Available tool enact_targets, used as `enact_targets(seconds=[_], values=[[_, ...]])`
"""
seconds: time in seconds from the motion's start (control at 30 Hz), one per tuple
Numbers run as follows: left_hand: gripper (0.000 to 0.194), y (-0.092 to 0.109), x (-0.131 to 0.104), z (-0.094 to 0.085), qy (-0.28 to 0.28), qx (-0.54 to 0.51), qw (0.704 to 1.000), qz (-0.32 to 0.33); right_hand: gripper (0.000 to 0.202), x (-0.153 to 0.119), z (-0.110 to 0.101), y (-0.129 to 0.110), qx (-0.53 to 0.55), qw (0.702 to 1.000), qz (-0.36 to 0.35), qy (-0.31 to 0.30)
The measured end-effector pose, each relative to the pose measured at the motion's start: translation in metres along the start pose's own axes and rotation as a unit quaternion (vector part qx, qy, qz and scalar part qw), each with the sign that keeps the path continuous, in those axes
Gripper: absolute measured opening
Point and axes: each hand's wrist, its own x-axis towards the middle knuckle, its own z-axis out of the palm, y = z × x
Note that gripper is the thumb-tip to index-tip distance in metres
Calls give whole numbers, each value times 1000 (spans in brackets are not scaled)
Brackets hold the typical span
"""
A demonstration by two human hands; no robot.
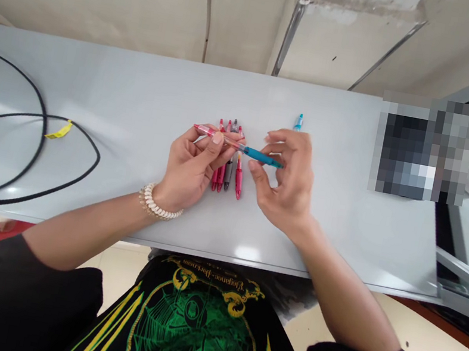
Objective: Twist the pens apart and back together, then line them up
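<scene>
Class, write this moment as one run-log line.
left hand: holds pink-and-blue pen | right hand: at pen's blue end | table: pink pens, grey pen

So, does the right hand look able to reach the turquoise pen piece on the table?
Probably yes: the turquoise pen piece shows just past the right hand, no obstacle visible between. That hand, though, is curled about the pink-and-turquoise pen in the left hand.

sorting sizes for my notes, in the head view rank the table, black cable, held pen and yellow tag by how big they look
Largest to smallest:
1. table
2. black cable, by looped spread
3. held pen
4. yellow tag
</scene>
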Motion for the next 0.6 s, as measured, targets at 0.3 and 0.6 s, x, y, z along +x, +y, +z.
enact_targets(seconds=[0.3,0.6], values=[[33,0,3,-4,3,9,1000,8,19,7,-12,-3,-30,999,-12,-9],[32,3,5,-4,-6,17,1000,11,25,5,-13,-1,-27,999,-16,-44]])
